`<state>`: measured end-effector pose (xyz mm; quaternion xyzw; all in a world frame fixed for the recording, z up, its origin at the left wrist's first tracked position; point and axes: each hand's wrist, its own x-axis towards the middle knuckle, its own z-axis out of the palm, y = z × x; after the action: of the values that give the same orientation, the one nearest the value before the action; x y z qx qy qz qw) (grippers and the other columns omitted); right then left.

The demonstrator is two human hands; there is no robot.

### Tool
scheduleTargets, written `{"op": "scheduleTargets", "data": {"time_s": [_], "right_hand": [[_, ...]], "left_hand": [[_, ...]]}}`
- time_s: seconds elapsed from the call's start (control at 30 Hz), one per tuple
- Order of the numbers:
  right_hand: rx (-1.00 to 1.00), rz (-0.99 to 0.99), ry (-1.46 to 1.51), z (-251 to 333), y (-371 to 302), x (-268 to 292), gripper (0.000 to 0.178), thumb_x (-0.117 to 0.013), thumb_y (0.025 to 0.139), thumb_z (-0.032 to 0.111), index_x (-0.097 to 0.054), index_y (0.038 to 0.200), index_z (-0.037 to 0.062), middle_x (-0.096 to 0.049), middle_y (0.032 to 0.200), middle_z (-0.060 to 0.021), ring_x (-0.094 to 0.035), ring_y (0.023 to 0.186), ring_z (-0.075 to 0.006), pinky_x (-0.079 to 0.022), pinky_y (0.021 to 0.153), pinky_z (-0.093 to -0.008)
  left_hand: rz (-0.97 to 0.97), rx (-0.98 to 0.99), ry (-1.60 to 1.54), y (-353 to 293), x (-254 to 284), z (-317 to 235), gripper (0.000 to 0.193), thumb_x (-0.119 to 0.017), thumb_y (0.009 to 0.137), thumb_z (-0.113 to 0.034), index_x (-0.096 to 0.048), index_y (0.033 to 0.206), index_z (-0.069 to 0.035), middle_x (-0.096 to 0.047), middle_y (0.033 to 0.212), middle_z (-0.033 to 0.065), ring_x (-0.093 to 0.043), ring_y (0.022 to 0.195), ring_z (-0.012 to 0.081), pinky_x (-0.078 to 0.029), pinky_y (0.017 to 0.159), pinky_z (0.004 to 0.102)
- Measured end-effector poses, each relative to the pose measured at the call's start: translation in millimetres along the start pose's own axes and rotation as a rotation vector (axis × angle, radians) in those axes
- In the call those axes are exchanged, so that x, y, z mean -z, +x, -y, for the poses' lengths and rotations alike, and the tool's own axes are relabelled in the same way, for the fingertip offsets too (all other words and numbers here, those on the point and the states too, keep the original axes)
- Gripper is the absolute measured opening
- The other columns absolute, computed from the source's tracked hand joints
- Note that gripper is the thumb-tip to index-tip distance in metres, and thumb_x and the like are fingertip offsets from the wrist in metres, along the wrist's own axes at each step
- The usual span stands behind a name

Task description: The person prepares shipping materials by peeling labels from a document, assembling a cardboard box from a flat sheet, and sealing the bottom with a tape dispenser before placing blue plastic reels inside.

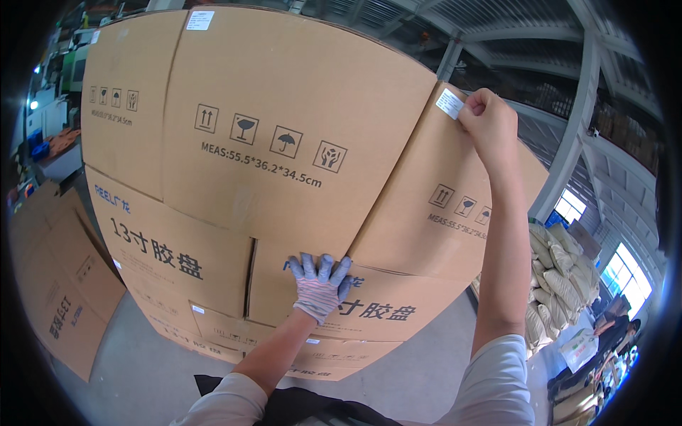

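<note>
Small white rectangular paper label (449, 104): at upper corner of right-hand top brown cardboard carton (440, 199), high on stack.

Head view: bare right hand (489, 121) raised, fingertips pinching label edge against carton face, apparently to keep it flat. Left hand (320, 284) in grey-white knit glove, fingers spread flat, grasping nothing, pressed on lower brown cardboard carton (369, 305), likely bracing stack. Filled pale woven sacks (561, 284) piled at right.
</note>
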<state>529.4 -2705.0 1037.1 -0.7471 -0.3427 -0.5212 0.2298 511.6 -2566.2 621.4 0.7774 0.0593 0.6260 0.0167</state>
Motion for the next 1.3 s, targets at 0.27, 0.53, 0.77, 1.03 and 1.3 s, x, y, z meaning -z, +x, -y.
{"op": "scheduleTargets", "data": {"time_s": [0.27,0.53,0.77,1.03,1.3], "right_hand": [[-0.148,-0.031,0.282,-3,-9,1,0.012,-0.065,0.077,0.012,-0.066,0.082,0.0013,-0.064,0.072,-0.0076,-0.063,0.067,-0.0135,-0.050,0.065,-0.0270],[-0.102,0.038,0.108,-2,2,3,0.011,-0.062,0.078,0.011,-0.066,0.081,0.0014,-0.065,0.067,-0.0075,-0.065,0.061,-0.0169,-0.050,0.064,-0.0288],[-0.101,0.120,0.136,4,6,5,0.011,-0.062,0.080,0.010,-0.065,0.082,0.0001,-0.064,0.065,-0.0069,-0.064,0.059,-0.0132,-0.050,0.060,-0.0257],[-0.203,0.070,0.544,-10,-4,5,0.013,-0.062,0.084,0.012,-0.065,0.089,-0.0002,-0.065,0.075,-0.0047,-0.063,0.062,-0.0095,-0.052,0.062,-0.0237],[-0.145,0.078,0.128,6,1,5,0.012,-0.061,0.081,0.011,-0.065,0.083,0.0001,-0.064,0.067,-0.0046,-0.064,0.061,-0.0111,-0.050,0.060,-0.0234]], "left_hand": [[0.001,0.004,0.003,2,3,0,0.069,-0.053,0.089,-0.045,-0.024,0.149,-0.029,0.005,0.159,0.0116,0.009,0.142,0.0497,-0.005,0.101,0.0775],[0.003,-0.004,-0.011,0,0,0,0.068,-0.056,0.087,-0.044,-0.028,0.147,-0.029,0.001,0.158,0.0123,0.008,0.141,0.0504,-0.006,0.099,0.0787],[0.058,0.022,-0.016,-1,4,0,0.061,-0.059,0.083,-0.043,-0.039,0.138,-0.026,-0.019,0.145,0.0161,-0.001,0.137,0.0540,-0.012,0.095,0.0801],[0.109,0.047,-0.033,7,12,-4,0.053,-0.062,0.079,-0.043,-0.047,0.127,-0.025,-0.029,0.128,0.0165,-0.014,0.129,0.0555,-0.018,0.090,0.0797],[0.059,0.029,-0.016,2,5,-2,0.056,-0.059,0.083,-0.042,-0.043,0.134,-0.025,-0.022,0.143,0.0152,-0.006,0.135,0.0546,-0.016,0.092,0.0788]]}}
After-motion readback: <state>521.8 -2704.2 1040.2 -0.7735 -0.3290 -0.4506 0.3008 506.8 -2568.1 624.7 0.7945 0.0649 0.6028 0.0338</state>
